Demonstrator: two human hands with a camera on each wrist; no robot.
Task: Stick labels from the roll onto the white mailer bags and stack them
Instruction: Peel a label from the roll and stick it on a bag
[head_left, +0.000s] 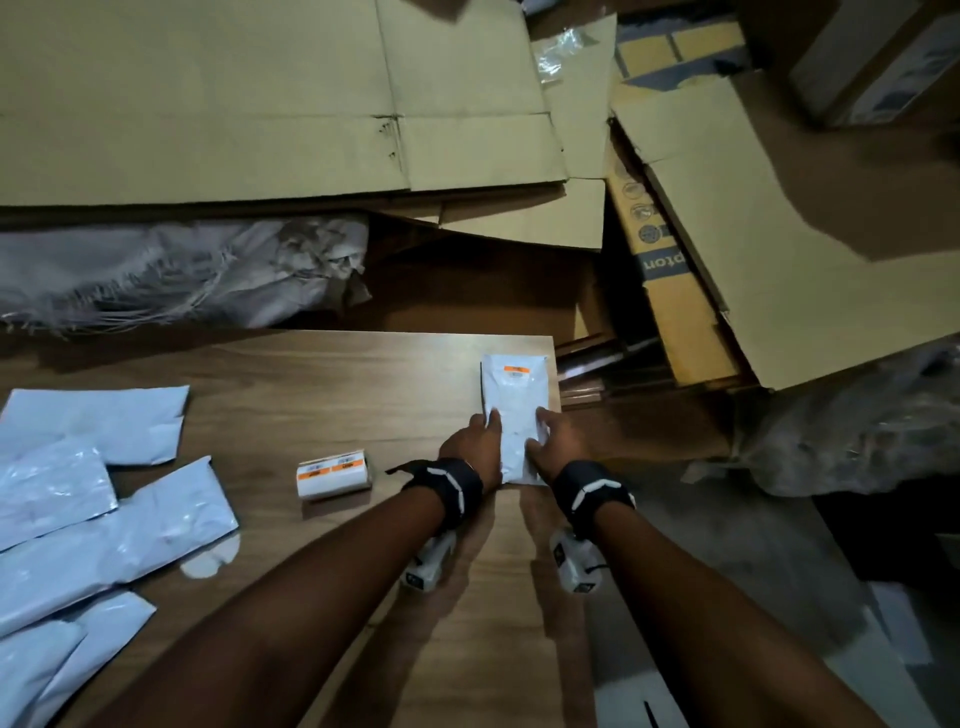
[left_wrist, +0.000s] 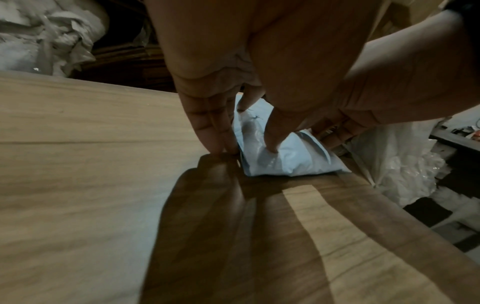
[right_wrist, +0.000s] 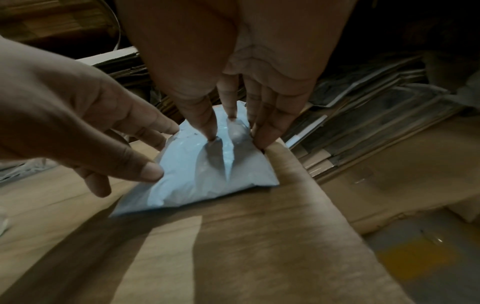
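Note:
A white mailer bag (head_left: 514, 395) with an orange label (head_left: 516, 369) near its far end lies at the table's far right corner. Both hands rest on its near end. My left hand (head_left: 485, 434) has straight fingers down along the bag's left edge and its thumb pressing the top (left_wrist: 291, 162). My right hand (head_left: 543, 434) presses thumb and forefinger into the bag (right_wrist: 197, 185), with the other fingers at its right edge. The label roll (head_left: 332, 475) lies on the table left of my left wrist. Whether more bags lie beneath this one is hidden.
Several unlabelled white mailer bags (head_left: 104, 519) lie spread at the table's left. The wooden table (head_left: 311, 395) ends just right of the bag. Flattened cardboard (head_left: 260, 104), a grey sack (head_left: 156, 270) and boxes (head_left: 675, 291) fill the floor beyond.

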